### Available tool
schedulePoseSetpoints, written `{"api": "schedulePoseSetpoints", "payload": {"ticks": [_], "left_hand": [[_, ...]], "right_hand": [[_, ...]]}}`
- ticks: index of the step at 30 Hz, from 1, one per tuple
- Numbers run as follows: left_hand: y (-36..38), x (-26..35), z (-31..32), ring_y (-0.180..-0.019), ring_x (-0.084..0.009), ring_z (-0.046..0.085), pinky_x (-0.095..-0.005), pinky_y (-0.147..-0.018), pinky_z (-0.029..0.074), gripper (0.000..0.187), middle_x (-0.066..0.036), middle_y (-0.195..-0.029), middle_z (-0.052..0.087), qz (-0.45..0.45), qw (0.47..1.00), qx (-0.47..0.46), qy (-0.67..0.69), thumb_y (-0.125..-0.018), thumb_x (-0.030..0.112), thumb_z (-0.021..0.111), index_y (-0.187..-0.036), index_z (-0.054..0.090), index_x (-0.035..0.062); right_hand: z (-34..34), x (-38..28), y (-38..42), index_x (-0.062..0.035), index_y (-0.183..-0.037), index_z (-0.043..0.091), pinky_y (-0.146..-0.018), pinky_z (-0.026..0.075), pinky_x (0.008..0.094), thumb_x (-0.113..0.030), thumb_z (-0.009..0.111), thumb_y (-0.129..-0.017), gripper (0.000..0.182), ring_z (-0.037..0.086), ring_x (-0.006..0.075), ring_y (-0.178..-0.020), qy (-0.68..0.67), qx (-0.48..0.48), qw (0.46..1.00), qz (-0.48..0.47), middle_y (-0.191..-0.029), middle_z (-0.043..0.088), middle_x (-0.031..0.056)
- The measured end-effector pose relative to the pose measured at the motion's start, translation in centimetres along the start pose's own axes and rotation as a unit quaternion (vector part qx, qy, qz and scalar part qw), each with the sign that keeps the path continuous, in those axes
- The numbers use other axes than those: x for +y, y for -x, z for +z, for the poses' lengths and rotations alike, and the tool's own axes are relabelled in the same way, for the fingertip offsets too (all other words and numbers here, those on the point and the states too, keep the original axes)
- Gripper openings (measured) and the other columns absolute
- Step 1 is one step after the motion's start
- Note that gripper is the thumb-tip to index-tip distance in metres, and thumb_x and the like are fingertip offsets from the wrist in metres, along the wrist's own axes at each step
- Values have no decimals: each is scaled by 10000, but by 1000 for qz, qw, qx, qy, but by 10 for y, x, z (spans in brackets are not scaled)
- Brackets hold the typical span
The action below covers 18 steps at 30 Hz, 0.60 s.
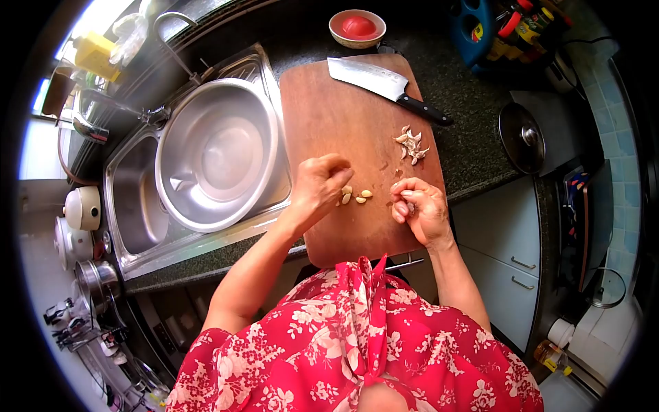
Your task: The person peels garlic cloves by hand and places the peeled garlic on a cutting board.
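Over the left part of the wooden cutting board (329, 123) is my left hand (321, 184), its fingers curled inward; whatever they may hold is hidden. Pale peeled garlic cloves (366, 193) lie on the board just right of that hand. Near the board's right edge, my right hand (421, 208) is closed around a small purplish piece that looks like an unpeeled garlic clove (410, 207). Above my right hand lies a pile of unpeeled garlic cloves (412, 145). A cleaver (371, 79) with a black handle rests across the top of the board, touching neither hand.
Left of the board, a large metal basin (217, 154) sits over the sink (141, 199). Behind the board stands a bowl (357, 29) with something red in it. A dark pot lid (522, 137) and a blue caddy of bottles (473, 31) are at the right.
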<state>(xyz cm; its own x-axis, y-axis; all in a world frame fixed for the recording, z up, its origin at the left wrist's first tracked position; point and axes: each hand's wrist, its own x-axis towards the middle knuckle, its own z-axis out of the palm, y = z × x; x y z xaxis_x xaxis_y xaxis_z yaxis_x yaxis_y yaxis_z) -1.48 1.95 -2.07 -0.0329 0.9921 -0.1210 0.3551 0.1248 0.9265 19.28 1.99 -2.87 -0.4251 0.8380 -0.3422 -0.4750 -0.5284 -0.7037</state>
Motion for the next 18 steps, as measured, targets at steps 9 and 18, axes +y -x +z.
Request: {"api": "schedulePoseSetpoints", "payload": {"ticks": [9, 18], "left_hand": [[-84, 18, 64, -740, -352, 574, -419, -645, 460, 110, -195, -793, 587, 206, 957, 2, -205, -679, 89, 565, -753, 594, 13], [-84, 17, 68, -679, -328, 567, -391, -616, 455, 72, -162, -728, 587, 194, 952, -16, -234, -702, 102, 565, -714, 597, 38]], "right_hand": [[-17, -6, 7, -41, -791, 516, -433, 356, 211, -30, 522, -834, 44, 380, 61, -486, -52, 23, 997, -42, -656, 476, 26], [-27, -12, 9, -38, -794, 505, -424, 352, 214, -9, 505, -829, 46, 390, 68, -479, -83, 47, 995, -37, -682, 505, 54]]}}
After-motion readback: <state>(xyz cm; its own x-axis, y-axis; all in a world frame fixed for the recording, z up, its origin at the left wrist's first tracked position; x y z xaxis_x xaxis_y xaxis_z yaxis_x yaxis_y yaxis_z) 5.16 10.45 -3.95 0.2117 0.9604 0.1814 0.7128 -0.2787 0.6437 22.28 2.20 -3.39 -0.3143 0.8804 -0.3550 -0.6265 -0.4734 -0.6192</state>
